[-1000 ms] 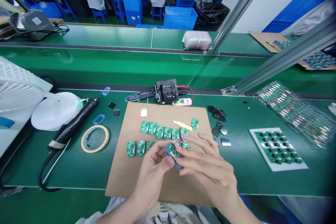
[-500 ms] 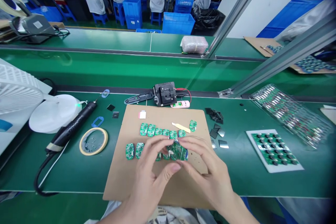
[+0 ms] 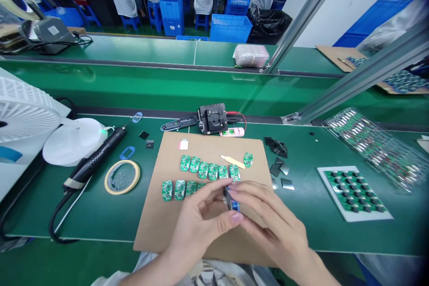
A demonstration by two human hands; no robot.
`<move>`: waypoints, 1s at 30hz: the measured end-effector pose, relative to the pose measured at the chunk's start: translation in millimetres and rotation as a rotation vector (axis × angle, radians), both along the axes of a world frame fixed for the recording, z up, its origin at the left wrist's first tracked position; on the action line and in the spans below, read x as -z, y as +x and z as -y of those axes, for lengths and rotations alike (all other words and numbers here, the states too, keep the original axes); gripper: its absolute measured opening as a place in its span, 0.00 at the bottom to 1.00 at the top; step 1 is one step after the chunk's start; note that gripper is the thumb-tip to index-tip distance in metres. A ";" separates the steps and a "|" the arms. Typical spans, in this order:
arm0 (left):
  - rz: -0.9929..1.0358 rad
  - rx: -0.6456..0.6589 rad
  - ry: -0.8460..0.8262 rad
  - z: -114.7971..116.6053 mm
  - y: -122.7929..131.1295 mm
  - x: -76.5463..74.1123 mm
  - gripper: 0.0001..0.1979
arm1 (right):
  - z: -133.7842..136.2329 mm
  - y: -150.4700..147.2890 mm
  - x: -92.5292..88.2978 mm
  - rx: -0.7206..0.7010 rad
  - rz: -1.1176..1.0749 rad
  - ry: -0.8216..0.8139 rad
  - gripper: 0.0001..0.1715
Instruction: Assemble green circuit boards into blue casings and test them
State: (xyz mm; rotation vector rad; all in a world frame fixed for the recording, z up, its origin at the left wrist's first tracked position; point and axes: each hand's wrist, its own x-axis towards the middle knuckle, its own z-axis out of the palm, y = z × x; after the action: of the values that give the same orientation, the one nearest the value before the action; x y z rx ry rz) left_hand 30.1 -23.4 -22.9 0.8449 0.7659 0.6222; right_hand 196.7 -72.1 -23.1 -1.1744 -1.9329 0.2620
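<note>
Between my two hands, a small circuit board [image 3: 230,199] with a blue edge is held tilted on its side above the cardboard sheet [image 3: 157,228]. My left hand [image 3: 208,214] pinches it from the left with thumb and fingers. From the right, my right hand [image 3: 271,214] grips it, its fingers covering much of the board. Just beyond my hands lie two rows of small green circuit boards [image 3: 203,170]; my fingers hide part of the nearer row. A pale yellow pointed tool [image 3: 233,161] rests beside a single green board [image 3: 248,159].
To the left are a black electric screwdriver [image 3: 95,156], a tape ring [image 3: 122,177] holding screws, and a white fan [image 3: 73,140]. A black fixture [image 3: 212,119] stands behind the cardboard. On the right are dark square pieces [image 3: 276,147], a board panel [image 3: 353,193] and a clear tray [image 3: 375,147].
The held circuit board has turned from its green face showing to nearly edge-on. My hands have shifted slightly right and closer around it. More of the far row of boards now shows.
</note>
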 end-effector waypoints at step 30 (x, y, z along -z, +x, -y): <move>-0.213 -0.224 0.336 -15.8 11.6 12.0 0.06 | -2.0 -0.7 16.0 0.173 -0.412 -0.473 0.15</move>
State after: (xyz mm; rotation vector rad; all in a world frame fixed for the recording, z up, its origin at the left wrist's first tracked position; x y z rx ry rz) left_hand 41.6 -7.6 -34.8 1.1556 0.9733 0.8862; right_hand 196.0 -70.1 -39.1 -1.4459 -1.4356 0.8327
